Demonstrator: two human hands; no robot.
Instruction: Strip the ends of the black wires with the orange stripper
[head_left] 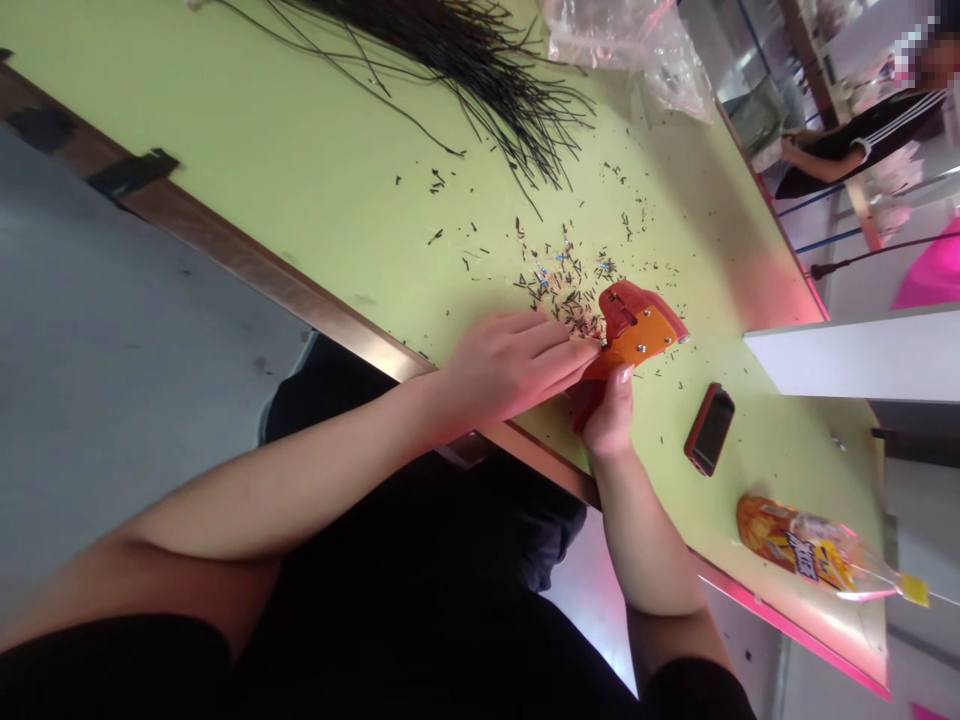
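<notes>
My right hand [611, 410] is closed round the handles of an orange-and-red wire stripper [651, 335], its head pointing away from me over the table. My left hand [517, 365] reaches in from the left, fingers together, their tips at the side of the stripper's head. A small dark bit shows at those fingertips; what they pinch is mostly hidden. Beyond both hands lie scattered black clippings [574, 300], a few blue bits among them. Farther off, a thick bundle of black wires [480, 60] lies with its loose ends fanned toward the clippings.
The green table [300, 170] has a metal-trimmed edge with black tape [135, 175]. A clear plastic bag [630, 45] lies at the back. To the right are a phone [710, 428], an orange drink bottle [817, 550] and a white post [795, 355]. Another person [855, 150] works across.
</notes>
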